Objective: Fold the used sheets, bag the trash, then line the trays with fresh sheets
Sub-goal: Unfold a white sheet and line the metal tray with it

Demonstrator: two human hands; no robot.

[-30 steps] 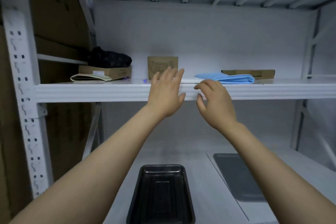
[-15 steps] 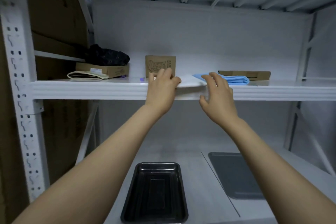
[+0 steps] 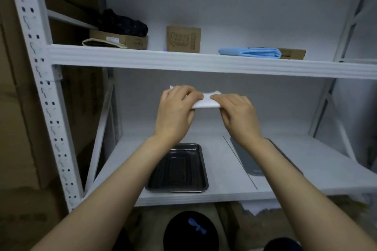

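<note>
Both hands [image 3: 206, 108] pinch white sheet [image 3: 208, 101]

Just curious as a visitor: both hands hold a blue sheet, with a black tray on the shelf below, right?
No: the head view shows the sheet held by the left hand and right hand is white, not blue. The tray part is right.

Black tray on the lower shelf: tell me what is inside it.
Inside the black rectangular metal tray only its bare, glossy bottom shows, no sheet. The left forearm covers its far left corner, so that part is hidden.
</note>
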